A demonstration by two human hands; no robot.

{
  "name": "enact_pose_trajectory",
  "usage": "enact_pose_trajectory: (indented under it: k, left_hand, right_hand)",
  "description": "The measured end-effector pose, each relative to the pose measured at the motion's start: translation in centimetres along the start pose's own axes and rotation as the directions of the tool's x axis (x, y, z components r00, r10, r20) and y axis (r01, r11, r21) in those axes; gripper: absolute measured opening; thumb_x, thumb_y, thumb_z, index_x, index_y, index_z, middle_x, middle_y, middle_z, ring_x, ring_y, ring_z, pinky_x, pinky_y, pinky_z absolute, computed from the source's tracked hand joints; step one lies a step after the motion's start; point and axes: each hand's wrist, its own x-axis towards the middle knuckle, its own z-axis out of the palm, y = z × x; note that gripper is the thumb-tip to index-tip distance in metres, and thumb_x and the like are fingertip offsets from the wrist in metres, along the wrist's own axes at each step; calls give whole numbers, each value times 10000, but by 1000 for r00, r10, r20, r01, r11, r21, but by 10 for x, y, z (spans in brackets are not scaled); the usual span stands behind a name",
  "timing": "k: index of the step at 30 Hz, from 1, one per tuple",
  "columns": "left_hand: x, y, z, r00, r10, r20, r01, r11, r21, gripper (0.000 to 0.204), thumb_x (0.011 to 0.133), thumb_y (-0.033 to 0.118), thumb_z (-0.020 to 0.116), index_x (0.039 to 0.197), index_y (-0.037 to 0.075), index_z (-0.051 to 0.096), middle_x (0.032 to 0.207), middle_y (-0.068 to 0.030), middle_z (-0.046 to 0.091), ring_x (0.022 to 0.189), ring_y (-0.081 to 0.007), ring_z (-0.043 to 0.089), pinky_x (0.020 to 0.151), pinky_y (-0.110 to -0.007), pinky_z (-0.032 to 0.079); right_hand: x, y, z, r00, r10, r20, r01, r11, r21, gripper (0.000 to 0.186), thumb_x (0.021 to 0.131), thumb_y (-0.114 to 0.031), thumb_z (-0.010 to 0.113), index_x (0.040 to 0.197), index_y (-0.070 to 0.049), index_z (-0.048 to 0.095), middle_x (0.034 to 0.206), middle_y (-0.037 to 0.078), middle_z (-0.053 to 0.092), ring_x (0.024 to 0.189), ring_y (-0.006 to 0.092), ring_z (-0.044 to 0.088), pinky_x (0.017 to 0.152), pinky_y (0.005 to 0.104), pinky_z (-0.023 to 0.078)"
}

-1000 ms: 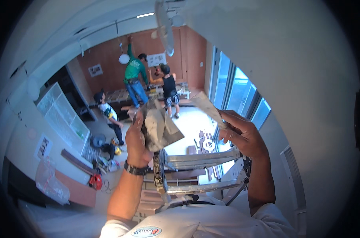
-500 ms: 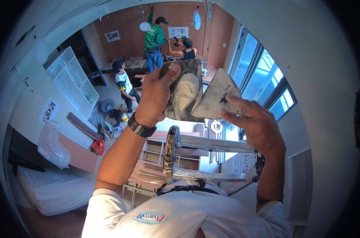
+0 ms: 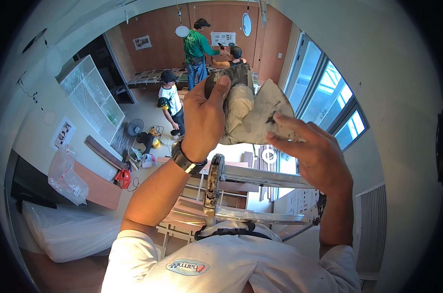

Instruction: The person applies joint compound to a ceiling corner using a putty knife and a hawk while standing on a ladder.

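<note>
My left hand (image 3: 205, 116) is closed on a dark, smeared putty board (image 3: 238, 73), thumb on top. A thick lump of pale putty (image 3: 240, 103) lies on it. My right hand (image 3: 316, 154) grips a wide triangular putty knife (image 3: 265, 110), its fingers against the grey, putty-stained blade. The blade's left edge meets the putty and covers part of the board. Both tools are held up above a metal ladder (image 3: 214, 190); the knife's handle is hidden.
Ladder rails (image 3: 265, 178) stand just below my hands. Farther off, a person in a green shirt (image 3: 197, 46) and one in a dark top (image 3: 236, 56) work by a wall; another person (image 3: 170, 102) stands on the floor. A fan (image 3: 135, 127) and wrapped bundle (image 3: 68, 234) are at left.
My left hand has shifted right, bringing the board and putty against the knife blade. The person in green has lowered a raised arm, and the standing person appears farther right.
</note>
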Motion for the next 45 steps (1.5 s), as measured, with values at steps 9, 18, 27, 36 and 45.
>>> enact_pose_trajectory:
  k: [9, 18, 27, 36, 45]
  left_hand:
    - [13, 1, -29, 963, -86, -254, 15, 962, -271, 295, 991, 233, 638, 1111, -36, 654, 1018, -63, 691, 861, -126, 636, 765, -285, 523]
    - [-37, -21, -48, 926, -378, 3, 338, 824, -456, 330, 1036, 232, 528, 1203, -42, 608, 1126, -117, 685, 992, -212, 688, 840, -340, 565]
    - [-35, -19, -33, 839, -432, 331, 523, 477, -706, 412, 1078, 326, 421, 1335, 20, 517, 1254, -136, 646, 1106, -266, 661, 953, -430, 557]
    - [-46, 4, -20, 905, -403, 133, 376, 617, -691, 351, 1056, 267, 476, 1257, -9, 558, 1153, -122, 668, 1000, -222, 695, 849, -364, 583]
    - [-45, -14, -45, 888, -440, 137, 416, 639, -647, 332, 1060, 269, 468, 1241, 10, 571, 1159, -121, 681, 997, -238, 703, 855, -385, 599]
  right_hand:
    - [-10, 40, 6, 989, 59, 137, -86, 975, 204, 442, 860, 66, 626, 1242, -145, 700, 1235, 119, 659, 846, 207, 695, 736, 319, 602]
    - [1, 49, -6, 912, 291, 289, -297, -18, 955, 574, 931, -20, 587, 1472, 19, 398, 1159, 198, 647, 714, 205, 703, 534, 312, 584]
    - [-6, 20, 9, 975, 218, 29, -145, 537, 831, 510, 961, -51, 602, 1450, 0, 464, 1238, 207, 629, 870, 214, 697, 705, 299, 581]
    - [-5, 14, 23, 997, -61, -39, 70, 958, 278, 657, 829, 160, 575, 1350, -235, 631, 1381, 163, 559, 1181, 313, 643, 962, 355, 580]
    - [-7, 11, 0, 997, 24, 68, -24, 1000, -6, 555, 808, 143, 610, 1200, -231, 730, 1355, 128, 588, 1174, 288, 649, 961, 369, 585]
